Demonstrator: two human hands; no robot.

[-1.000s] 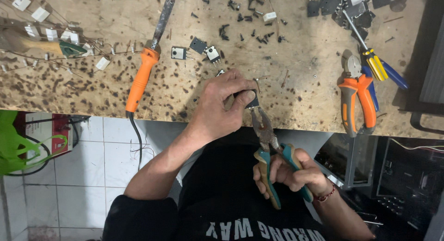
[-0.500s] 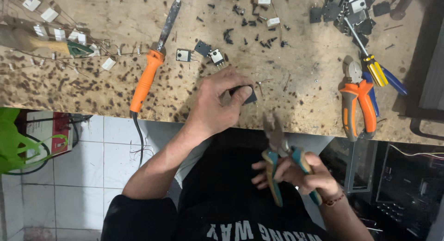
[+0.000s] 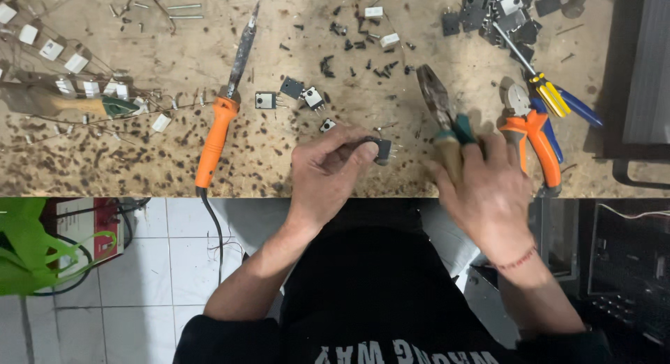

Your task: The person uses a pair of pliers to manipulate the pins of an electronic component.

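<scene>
Left hand (image 3: pixel 328 172) grip clamped on black component (image 3: pixel 379 149) | right hand (image 3: pixel 485 186) grip clamped on pliers (image 3: pixel 441 109)

Two pliers (image 3: pixel 447 120), one soldering iron (image 3: pixel 222 120), perhaps two screwdrivers (image 3: pixel 551 95).

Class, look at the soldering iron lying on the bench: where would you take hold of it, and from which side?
Grip the soldering iron by its orange handle, coming from the bench's near edge. The handle lies nearest that edge with clear space around it, while the metal shaft points away toward the scattered parts.
</scene>
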